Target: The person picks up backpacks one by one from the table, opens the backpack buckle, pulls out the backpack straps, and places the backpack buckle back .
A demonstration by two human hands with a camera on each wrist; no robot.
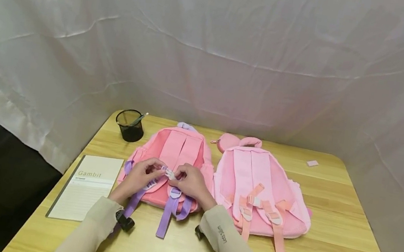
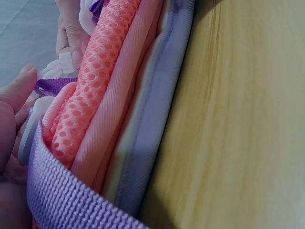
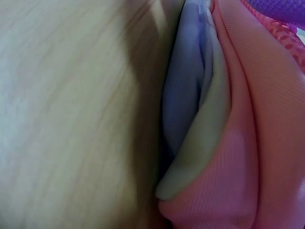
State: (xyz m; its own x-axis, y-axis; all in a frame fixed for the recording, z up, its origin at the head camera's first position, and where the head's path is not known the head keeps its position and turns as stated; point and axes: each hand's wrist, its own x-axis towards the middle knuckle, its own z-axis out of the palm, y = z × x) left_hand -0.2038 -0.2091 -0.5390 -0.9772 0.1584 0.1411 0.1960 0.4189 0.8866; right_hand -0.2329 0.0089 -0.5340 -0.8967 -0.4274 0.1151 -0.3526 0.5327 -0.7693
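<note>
A pink backpack (image 1: 171,145) with purple straps lies on the table, its shoulder straps facing up. Over its middle, both hands meet at a small white plastic buckle (image 1: 169,174) on a purple strap. My left hand (image 1: 141,176) pinches the buckle's left end between thumb and fingers. The other end is pinched by my right hand (image 1: 193,181). In the left wrist view the buckle (image 2: 59,67) shows beyond the purple webbing (image 2: 71,191), between the two hands' fingertips. The right wrist view catches only the bag's side (image 3: 238,143), with neither hand in it.
To the right lies a light pink backpack (image 1: 240,171) with orange straps and a fastened buckle. A notebook (image 1: 87,187) is at the left, a black mesh pen cup (image 1: 131,133) behind it. A small pale block (image 1: 312,163) sits at the back right of the wooden table (image 1: 340,251).
</note>
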